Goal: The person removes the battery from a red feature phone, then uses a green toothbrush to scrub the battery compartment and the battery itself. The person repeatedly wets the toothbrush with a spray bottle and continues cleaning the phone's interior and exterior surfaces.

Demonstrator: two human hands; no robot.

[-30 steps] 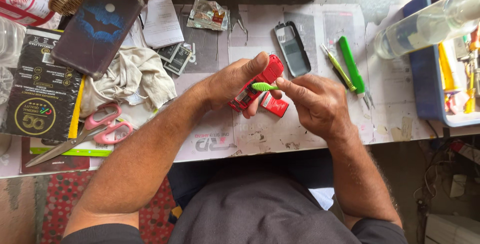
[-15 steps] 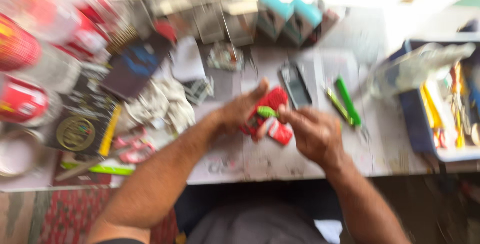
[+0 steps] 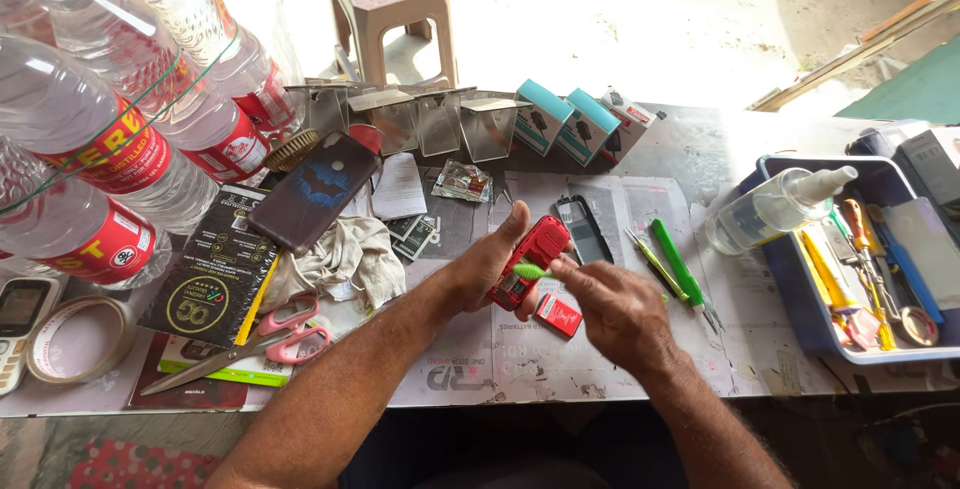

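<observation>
Left hand (image 3: 487, 267) clamped round red phone (image 3: 528, 261). Right hand (image 3: 612, 311) pinches green tool (image 3: 532, 271) against phone. Red cover (image 3: 558, 315) just below phone. Best: brace phone firm, pry gently.

At mid-worktop (image 3: 600, 369) the left hand (image 3: 490, 269) grips a small red phone body (image 3: 530, 259), with the right hand (image 3: 615, 314) just right of it, its fingers (image 3: 565, 274) on a green-handled tool (image 3: 530, 271). A small red rectangular piece (image 3: 558, 315) lies below the phone. Pink-handled scissors (image 3: 270, 334) lie to the left, clear plastic bottles (image 3: 110, 139) at far left, and a blue plastic tray (image 3: 800, 299) at right. A plastic stool (image 3: 390, 9) stands behind the worktop.
</observation>
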